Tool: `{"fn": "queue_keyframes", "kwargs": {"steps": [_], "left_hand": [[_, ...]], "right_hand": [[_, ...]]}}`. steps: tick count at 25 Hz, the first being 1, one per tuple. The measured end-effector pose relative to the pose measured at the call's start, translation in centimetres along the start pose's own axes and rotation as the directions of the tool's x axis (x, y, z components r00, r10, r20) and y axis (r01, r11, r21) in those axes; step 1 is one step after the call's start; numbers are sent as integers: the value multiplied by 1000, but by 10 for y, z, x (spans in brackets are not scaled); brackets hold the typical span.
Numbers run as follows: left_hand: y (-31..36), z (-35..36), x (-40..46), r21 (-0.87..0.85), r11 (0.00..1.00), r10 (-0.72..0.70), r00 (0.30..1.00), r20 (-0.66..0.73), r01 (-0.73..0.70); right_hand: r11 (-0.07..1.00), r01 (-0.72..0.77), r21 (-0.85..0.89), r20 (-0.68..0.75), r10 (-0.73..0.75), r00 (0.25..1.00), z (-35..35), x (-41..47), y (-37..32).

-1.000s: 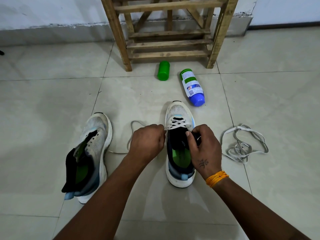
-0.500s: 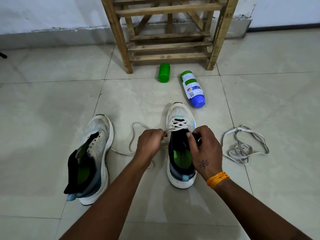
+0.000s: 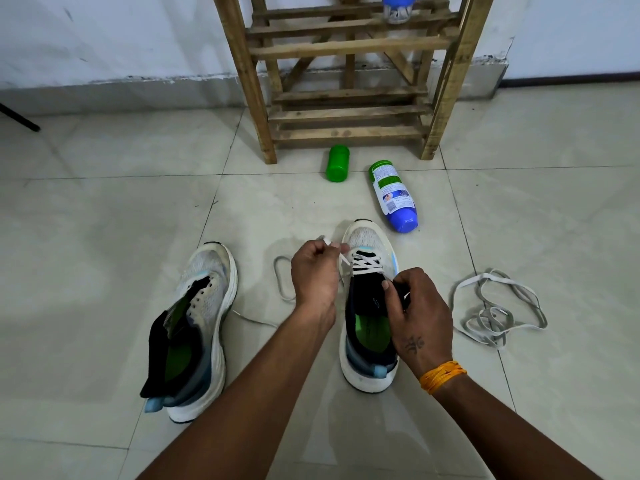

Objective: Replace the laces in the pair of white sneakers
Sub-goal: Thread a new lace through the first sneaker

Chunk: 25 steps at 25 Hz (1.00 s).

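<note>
Two white sneakers with green insoles stand on the tiled floor. The right sneaker (image 3: 369, 237) has a white lace (image 3: 365, 265) crossed through its front eyelets. My left hand (image 3: 311, 275) pinches the free end of that lace just left of the shoe's toe, and slack lace loops on the floor beside it. My right hand (image 3: 417, 306) grips the dark tongue of this sneaker. The left sneaker (image 3: 204, 303) has no lace and its tongue flops out. A loose tangled lace (image 3: 495, 313) lies on the floor to the right.
A wooden rack (image 3: 346, 81) stands against the wall ahead, a small jar (image 3: 398, 6) on it. A green cap (image 3: 337, 163) and a blue-and-green bottle (image 3: 393, 195) lie on the floor before it. A dark rod (image 3: 19, 117) pokes in at the far left.
My left hand drew the lace end back and now holds it up near the toe, the tip showing above the fingers. The camera tilted up slightly. My right hand stays on the tongue.
</note>
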<state>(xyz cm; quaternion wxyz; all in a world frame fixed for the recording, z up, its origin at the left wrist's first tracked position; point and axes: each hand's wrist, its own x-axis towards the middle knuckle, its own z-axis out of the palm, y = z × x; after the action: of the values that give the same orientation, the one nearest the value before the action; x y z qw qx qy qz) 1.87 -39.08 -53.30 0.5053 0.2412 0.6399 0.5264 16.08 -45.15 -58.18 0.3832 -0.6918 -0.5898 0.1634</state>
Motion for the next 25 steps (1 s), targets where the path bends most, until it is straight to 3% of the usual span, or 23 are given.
{"fn": "queue_keyframes", "kwargs": {"steps": [5,8,12,15,17,19,20,22,25], "left_hand": [[32,0,-16,-1,987,157,979,127,-158],[62,-1,-20,-7,957,288,947,142,-290],[92,1,-27,-8,949,315,941,122,-316],[107,-2,-28,-72,947,320,944,81,-314],[118,-6,-26,-114,940,328,943,51,-321],[123,-8,-24,-135,935,336,941,32,-329],[124,-7,-24,-136,935,336,941,39,-328],[121,-5,-28,-136,941,322,944,71,-311],[116,-1,-34,-162,945,298,951,83,-283]], "right_hand": [[996,72,-52,14,-71,997,-6,9,-13],[987,149,57,28,-151,988,-13,35,-51],[956,217,197,215,-258,942,-8,69,-92],[944,226,241,202,-277,939,-2,77,-91],[959,250,134,248,-276,928,2,73,-78],[958,277,-69,383,-230,895,4,66,-67],[962,258,-90,429,-196,882,2,64,-66],[979,191,72,456,-202,867,-7,65,-82],[906,196,376,351,-334,875,-16,72,-112]]}}
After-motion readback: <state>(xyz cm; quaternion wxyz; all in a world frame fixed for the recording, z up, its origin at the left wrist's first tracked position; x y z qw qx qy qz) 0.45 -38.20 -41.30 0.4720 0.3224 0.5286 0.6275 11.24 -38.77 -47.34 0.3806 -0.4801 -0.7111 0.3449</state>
